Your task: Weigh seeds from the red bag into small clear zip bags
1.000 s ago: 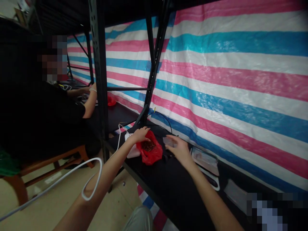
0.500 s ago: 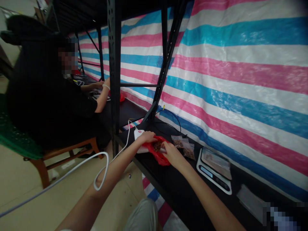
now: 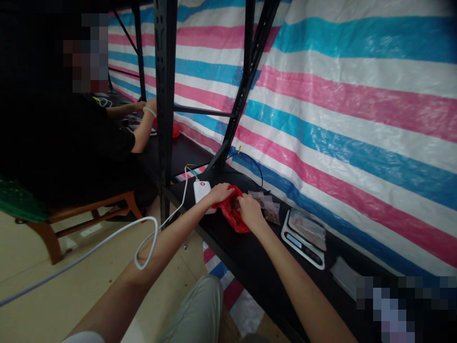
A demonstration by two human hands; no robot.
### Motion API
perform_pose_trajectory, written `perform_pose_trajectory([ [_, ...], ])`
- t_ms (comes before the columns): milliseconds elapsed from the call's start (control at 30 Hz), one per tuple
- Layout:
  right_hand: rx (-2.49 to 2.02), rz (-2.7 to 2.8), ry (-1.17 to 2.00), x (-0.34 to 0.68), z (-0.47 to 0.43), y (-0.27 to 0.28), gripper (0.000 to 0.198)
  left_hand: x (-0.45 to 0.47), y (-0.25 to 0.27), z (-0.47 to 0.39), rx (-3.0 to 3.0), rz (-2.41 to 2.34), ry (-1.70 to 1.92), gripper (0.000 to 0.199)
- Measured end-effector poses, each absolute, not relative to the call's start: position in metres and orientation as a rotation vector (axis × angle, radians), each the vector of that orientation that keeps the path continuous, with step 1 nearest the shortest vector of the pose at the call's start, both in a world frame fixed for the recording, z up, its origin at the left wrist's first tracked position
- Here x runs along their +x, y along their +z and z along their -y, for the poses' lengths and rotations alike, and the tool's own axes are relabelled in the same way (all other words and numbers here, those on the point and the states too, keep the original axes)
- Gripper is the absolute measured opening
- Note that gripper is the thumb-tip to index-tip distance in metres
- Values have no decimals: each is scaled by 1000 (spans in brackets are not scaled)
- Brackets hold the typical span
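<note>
While the left arm stretches forward and slightly right, the left hand point(image 3: 222, 192) bends over the far left rim of a red bag point(image 3: 238, 226), fingers pinching its edge. The right arm comes in from the near right, and the right hand point(image 3: 250, 209) points down into the bag's mouth, its fingers bunched. The bag sits on the black table point(image 3: 241, 244) between the hands, small brown pieces just showing inside.

Left of it, a white box point(image 3: 202, 190) lies partly behind the left wrist; a white cable point(image 3: 146, 222) loops across the left forearm. Just right of the bag are filled clear packets point(image 3: 272, 213), then a white scale point(image 3: 306, 251) bearing a flat clear packet point(image 3: 307, 227), and nearer right, flat clear bags point(image 3: 343, 272). A black post point(image 3: 165, 85) rises at the far left, partly blocking a co-worker point(image 3: 82, 138).

The right fingertips are hidden in the bag, so whether they grasp anything I cannot tell. Pixelation covers the near right corner.
</note>
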State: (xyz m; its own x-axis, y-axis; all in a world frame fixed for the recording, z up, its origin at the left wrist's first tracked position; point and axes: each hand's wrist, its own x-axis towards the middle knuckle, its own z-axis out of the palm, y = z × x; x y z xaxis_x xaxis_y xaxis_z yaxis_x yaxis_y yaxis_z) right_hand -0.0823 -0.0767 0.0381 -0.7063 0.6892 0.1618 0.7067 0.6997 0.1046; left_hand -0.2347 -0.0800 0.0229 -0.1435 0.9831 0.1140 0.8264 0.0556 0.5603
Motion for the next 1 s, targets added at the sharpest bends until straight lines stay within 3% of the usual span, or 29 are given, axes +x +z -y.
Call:
perform_pose_trajectory([
  [233, -1084, 2708, -89, -77, 70, 24, 32, -232, 15, 77, 1741, -1933, 984, 32],
  [600, -785, 2636, -84, -72, 76, 22, 28, -227, 1, 51, 1468, -1702, 1349, 26],
  [833, -921, 2457, 292, -74, 72, 10, 27, -227, 8, 57, 1501, -1776, 1259, 24],
  [1000, -950, 2224, 468, -66, 66, 1, 33, -239, 27, 75, 1723, -2301, 957, 26],
])
